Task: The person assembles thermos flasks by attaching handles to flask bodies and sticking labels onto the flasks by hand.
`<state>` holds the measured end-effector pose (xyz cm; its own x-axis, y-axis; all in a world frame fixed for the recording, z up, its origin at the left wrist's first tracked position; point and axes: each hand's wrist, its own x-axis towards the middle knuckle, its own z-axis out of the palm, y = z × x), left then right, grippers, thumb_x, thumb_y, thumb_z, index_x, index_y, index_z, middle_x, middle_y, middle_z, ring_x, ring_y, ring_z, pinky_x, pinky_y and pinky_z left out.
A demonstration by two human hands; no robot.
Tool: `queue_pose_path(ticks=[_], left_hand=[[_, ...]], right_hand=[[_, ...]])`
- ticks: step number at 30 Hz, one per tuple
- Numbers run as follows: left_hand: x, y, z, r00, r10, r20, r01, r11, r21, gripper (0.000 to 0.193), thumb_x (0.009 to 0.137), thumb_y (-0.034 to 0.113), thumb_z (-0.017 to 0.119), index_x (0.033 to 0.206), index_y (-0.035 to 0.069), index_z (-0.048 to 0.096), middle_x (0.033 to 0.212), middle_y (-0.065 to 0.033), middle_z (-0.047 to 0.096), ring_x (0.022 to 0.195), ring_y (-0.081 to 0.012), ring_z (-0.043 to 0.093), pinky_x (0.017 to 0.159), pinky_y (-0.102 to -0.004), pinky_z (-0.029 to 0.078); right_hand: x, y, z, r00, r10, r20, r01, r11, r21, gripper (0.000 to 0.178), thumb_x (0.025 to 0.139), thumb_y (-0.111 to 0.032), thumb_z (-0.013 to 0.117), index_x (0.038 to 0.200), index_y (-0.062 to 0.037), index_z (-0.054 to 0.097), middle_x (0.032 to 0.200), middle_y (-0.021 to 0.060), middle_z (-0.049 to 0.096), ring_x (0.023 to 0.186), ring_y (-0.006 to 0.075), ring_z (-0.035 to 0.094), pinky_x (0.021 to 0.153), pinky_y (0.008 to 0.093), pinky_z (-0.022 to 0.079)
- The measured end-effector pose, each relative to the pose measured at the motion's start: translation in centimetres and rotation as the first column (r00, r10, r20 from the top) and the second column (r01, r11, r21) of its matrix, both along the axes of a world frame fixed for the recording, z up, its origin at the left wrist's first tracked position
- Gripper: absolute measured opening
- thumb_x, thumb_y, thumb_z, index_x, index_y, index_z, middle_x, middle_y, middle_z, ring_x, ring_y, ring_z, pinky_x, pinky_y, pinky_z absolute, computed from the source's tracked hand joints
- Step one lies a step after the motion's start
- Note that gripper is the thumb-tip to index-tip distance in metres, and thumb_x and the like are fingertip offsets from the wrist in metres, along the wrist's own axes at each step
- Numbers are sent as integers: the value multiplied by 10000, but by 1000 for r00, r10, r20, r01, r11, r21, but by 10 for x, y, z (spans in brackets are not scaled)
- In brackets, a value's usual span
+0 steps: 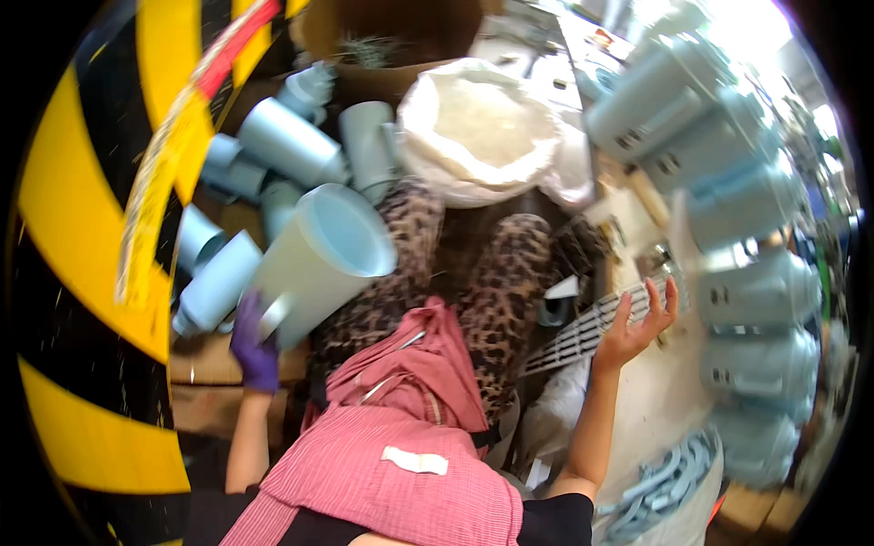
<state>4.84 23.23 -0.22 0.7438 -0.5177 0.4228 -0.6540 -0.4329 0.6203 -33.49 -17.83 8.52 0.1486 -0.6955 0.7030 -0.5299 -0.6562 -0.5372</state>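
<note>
My left hand (255,350), in a purple glove, is closed on the lower side of a pale blue plastic jug (314,273). The jug leans over my left thigh, its wide round mouth tipped up and to the right. A pale piece, perhaps its handle, shows beside my fingers. My bare right hand (637,332) is raised with the fingers apart and nothing in it. Close to it lies a white plastic grid (587,329). Several more light blue jugs (289,141) lie heaped on the left beyond the held one.
Ahead of my knees stands an open white sack (428,173). Stacked blue jugs (760,291) rise along the right. A bag at lower right holds curved blue handles (660,487). A yellow-and-black striped surface (82,400) borders the left; a cardboard box (319,36) stands at the back.
</note>
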Motion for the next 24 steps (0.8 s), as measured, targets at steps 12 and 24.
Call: queue_pose_path(ticks=[12,24], left_hand=[[-77,-211,184,-88,-801,592,830,269,489,180,881,199,683,1032,118,739,1389,-69,603,1472,-365,421,1007,-371,554],[41,-280,165,-26,-717,-697,746,450,-491,1014,810,276,870,1614,20,308,1384,-124,588,1243,-185,575,1061,-324,474]], right_hand=[[188,12,91,599,642,479,-753,246,611,938,918,-256,786,1649,-21,247,1514,156,505,1305,252,563,1105,386,444],[236,9,94,340,924,177,-905,270,329,222,909,-228,739,1008,-44,665,979,87,655,930,248,616,902,374,461]])
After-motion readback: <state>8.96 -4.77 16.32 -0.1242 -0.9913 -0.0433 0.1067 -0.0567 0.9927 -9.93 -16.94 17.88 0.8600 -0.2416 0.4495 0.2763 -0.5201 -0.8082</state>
